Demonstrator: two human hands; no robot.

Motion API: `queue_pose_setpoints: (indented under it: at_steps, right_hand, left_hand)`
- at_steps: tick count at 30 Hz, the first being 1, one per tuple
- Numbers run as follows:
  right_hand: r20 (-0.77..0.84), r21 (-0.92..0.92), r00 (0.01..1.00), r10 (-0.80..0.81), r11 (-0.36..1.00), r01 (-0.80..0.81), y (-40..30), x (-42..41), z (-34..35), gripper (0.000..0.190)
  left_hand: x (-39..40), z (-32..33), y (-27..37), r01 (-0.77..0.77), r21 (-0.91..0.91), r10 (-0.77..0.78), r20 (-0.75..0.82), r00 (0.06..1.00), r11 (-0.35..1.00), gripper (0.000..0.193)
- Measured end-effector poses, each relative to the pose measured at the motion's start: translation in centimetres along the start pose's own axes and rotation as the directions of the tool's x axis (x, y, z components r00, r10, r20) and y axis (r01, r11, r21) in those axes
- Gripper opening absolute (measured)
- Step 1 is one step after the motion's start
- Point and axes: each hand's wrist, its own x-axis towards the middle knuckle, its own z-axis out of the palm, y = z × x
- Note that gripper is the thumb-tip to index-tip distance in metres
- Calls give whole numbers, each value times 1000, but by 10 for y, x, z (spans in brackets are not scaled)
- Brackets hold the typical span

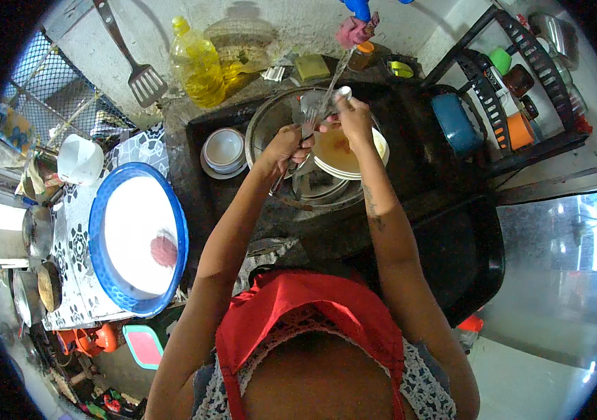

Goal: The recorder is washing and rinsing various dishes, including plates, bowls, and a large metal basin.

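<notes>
My left hand (288,147) is closed around a bundle of metal cutlery, with fork tines (309,125) pointing up and handles sticking out below. My right hand (356,119) grips a spoon (344,93), its bowl showing above the fingers. A stream of water (336,73) falls from a blue tap (359,8) with pink cloth (355,32) around its mouth, landing by the cutlery. Under both hands sits a round metal basin (257,118). Inside it, a stack of pale plates (338,155) holds brownish water. Small bowls (224,147) are stacked left of the basin.
A blue-rimmed tub (180,226) of white suds with a reddish sponge (164,248) stands at left. Behind are a yellow liquid bottle (199,68), a green sponge (312,67) and a hanging slotted spatula (146,84). A black rack (534,58) stands right, above a black tub (461,257).
</notes>
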Motion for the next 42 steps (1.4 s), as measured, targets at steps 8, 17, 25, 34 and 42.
queue_pose_setpoints:
  at_steps: [8, 17, 25, 34, 42]
  right_hand:
    - [116, 123, 988, 106, 985, -120, 11, -3, 5, 9]
    - [60, -544, 996, -65, 835, 87, 14, 2, 14, 60]
    - [-4, -403, 937, -348, 858, 317, 20, -10, 13, 30]
    - [-12, -278, 976, -216, 939, 204, 11, -22, 18, 37]
    - [137, 244, 981, 141, 955, -171, 24, -12, 4, 9]
  left_hand:
    - [-22, 7, -1, -32, 213, 74, -190, 979, 976, 31]
    - [-66, -6, 19, 181, 269, -130, -199, 971, 946, 30]
    - [-39, 0, 2, -25, 362, 156, -337, 928, 932, 25]
    - [-4, 3, -22, -84, 663, 443, -394, 805, 744, 22]
    - [-15, 9, -18, -142, 652, 451, -335, 827, 745, 21]
